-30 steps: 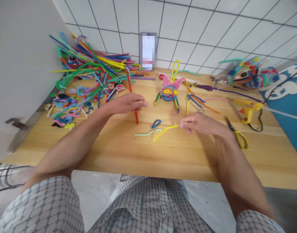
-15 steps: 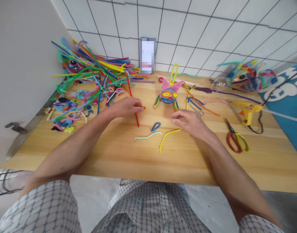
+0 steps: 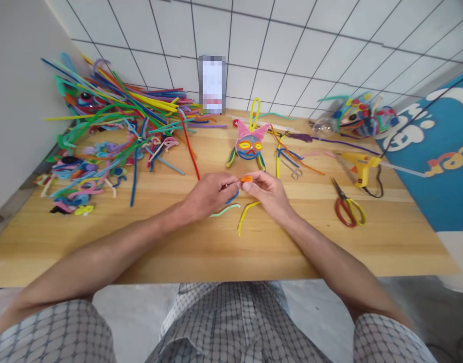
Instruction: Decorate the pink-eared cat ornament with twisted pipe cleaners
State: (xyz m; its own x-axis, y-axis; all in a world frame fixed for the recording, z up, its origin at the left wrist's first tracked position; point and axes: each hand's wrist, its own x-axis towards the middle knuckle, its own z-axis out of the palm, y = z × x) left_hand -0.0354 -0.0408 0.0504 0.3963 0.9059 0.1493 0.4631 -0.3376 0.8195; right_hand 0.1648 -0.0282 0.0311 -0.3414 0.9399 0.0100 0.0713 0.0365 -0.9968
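Both hands meet over the middle of the table, pinching a small orange pipe cleaner piece [image 3: 247,179] between them. My left hand [image 3: 213,194] is closed on its left end and my right hand [image 3: 268,190] on its right side. Partly hidden under the left fingers lies a blue pipe cleaner loop [image 3: 232,197]. Pale green [image 3: 225,210] and yellow pipe cleaner pieces [image 3: 244,217] rest just below the hands. Behind them stands a figure with a round blue face [image 3: 249,147], pink ears and a yellow loop on top. A red pipe cleaner [image 3: 189,144] runs behind my left hand.
A heap of coloured pipe cleaners [image 3: 140,103] covers the table's left side. A phone [image 3: 212,85] leans on the tiled wall. To the right are scissors [image 3: 347,204], a yellow glue gun [image 3: 361,169], small scissors [image 3: 293,170] and a colourful decorated figure [image 3: 354,118].
My left hand has brought the orange piece rightward to the middle, and my right hand has come in to grip it too. The camera view has shifted slightly.
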